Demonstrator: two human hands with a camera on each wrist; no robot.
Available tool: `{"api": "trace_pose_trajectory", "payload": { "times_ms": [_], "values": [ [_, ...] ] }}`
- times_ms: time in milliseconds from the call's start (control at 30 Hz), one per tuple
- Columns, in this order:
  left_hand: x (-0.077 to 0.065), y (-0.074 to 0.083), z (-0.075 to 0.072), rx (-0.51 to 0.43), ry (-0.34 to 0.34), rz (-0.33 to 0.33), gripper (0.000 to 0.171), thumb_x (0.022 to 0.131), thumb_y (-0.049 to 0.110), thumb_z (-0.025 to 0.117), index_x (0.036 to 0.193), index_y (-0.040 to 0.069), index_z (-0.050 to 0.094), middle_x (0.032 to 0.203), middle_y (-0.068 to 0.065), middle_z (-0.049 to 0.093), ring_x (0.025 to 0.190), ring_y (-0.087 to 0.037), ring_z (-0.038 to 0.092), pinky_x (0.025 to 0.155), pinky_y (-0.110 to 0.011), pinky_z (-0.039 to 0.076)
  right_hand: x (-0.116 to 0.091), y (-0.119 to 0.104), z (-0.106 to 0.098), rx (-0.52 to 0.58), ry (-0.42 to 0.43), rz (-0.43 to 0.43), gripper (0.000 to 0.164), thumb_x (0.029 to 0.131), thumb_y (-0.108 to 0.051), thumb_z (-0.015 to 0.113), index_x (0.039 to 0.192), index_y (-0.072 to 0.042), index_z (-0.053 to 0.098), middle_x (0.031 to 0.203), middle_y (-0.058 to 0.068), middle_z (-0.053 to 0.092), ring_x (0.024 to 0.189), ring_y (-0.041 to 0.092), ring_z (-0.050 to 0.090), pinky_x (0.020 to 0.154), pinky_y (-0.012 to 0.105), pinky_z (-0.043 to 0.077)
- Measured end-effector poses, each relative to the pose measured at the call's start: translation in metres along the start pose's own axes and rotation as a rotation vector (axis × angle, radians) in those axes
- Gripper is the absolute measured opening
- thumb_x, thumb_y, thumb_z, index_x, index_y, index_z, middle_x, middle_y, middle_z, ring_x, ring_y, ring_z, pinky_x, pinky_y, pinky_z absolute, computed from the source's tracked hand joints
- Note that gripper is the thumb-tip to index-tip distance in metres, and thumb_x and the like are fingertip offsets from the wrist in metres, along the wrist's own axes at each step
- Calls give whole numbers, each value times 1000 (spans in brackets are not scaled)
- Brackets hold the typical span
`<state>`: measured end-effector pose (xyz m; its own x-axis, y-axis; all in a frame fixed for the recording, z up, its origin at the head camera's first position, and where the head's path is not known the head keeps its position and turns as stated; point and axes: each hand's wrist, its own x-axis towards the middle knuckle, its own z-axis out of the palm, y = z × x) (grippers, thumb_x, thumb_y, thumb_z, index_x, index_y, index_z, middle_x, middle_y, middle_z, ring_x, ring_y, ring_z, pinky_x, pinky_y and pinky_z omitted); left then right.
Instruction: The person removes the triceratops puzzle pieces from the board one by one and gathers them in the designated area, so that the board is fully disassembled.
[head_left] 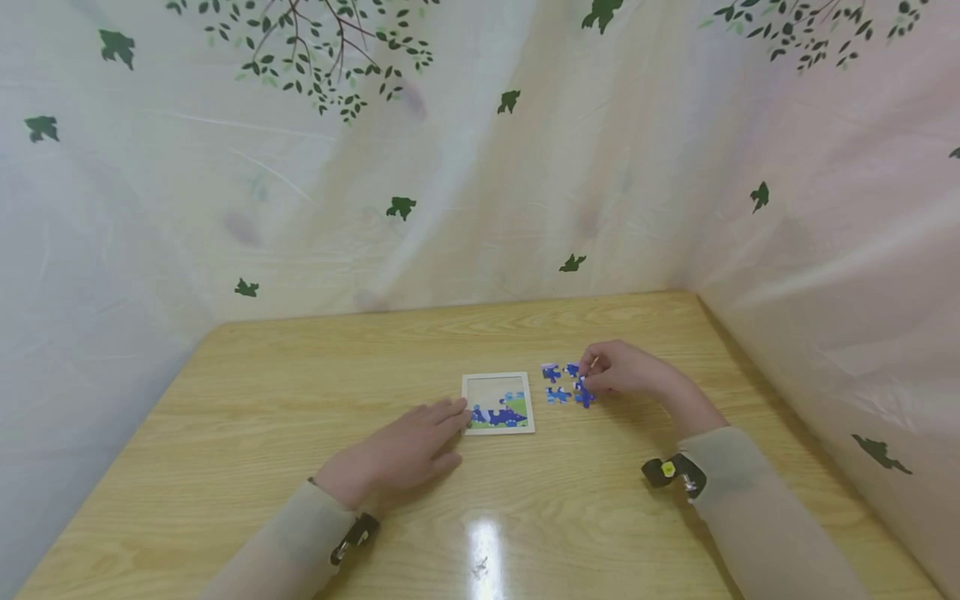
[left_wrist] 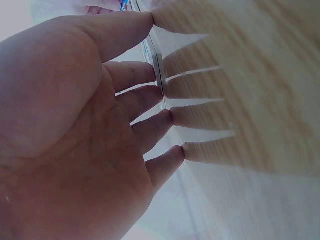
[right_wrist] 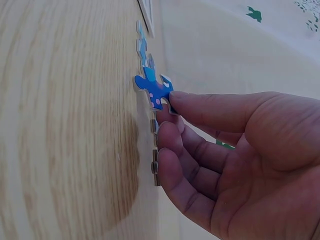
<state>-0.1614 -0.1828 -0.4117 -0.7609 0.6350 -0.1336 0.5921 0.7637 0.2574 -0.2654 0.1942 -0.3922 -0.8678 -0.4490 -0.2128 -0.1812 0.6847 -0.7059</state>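
My right hand (head_left: 622,369) pinches a blue jigsaw piece (right_wrist: 156,89) with pink dots between thumb and forefinger. In the right wrist view the piece is tilted up off the table, beside other pieces lying flat. My left hand (head_left: 405,448) lies palm down with its fingers extended, fingertips at the left edge of a white-framed puzzle tray (head_left: 532,408). Joined blue and green pieces (head_left: 498,416) fill the tray's lower part and right side; its upper left shows bare backing. The left wrist view shows the fingertips (left_wrist: 172,117) on the wood and against the tray's edge.
Several loose blue pieces (head_left: 557,395) lie on the wooden table (head_left: 337,358) right of the tray, partly hidden by the right hand. A pale curtain (head_left: 465,150) with green leaf prints hangs behind the table and along its sides.
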Motion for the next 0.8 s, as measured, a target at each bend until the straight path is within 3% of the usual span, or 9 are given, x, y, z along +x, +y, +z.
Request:
{"api": "trace_pose_trajectory", "payload": {
  "times_ms": [267,800],
  "values": [
    [0,0,1,0,-1,1,65,116,33,57,171,4,38,179,-16,30,165,-40,28,135,-58,22,3,3,2,-33,25,7,8,104,-5,73,111,-2,69,102,11,72,87,23,64,76,33,57],
    [1,-1,1,-6,-9,-10,66,116,35,57,171,4,38,179,-16,29,165,-39,27,135,-58,21,2,0,10,-110,51,27,6,105,-7,72,109,-3,72,97,7,71,87,21,60,74,32,53]
  ]
}}
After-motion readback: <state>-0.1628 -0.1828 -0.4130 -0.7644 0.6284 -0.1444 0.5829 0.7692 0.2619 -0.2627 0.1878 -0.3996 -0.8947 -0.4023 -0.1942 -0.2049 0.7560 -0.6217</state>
